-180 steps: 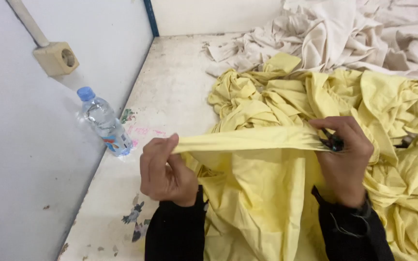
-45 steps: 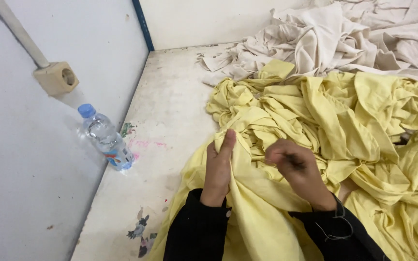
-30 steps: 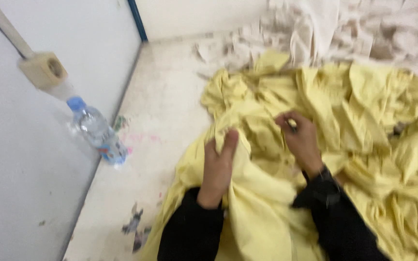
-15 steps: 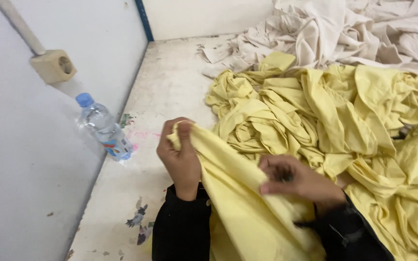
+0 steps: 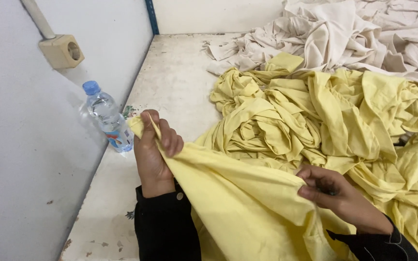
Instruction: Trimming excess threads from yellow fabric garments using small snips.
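Beyond our hands the worn white table (image 5: 180,72) carries a rumpled heap of yellow cotton cloth (image 5: 325,116), with beige fabric (image 5: 344,34) behind. We stretch one yellow piece (image 5: 238,193) taut: our left hand (image 5: 153,150) clamps its corner, our right hand (image 5: 332,193) pinches the edge. Just left of the left hand stands a clear plastic water bottle (image 5: 106,116), clear of the cloth.

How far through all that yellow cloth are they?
Nothing looks finished: no folded or stacked pieces are in view. In hand is one yellow cloth, its corner pinched by the left hand and its edge by the right hand. Left are the crumpled yellow heap and the beige heap behind it.
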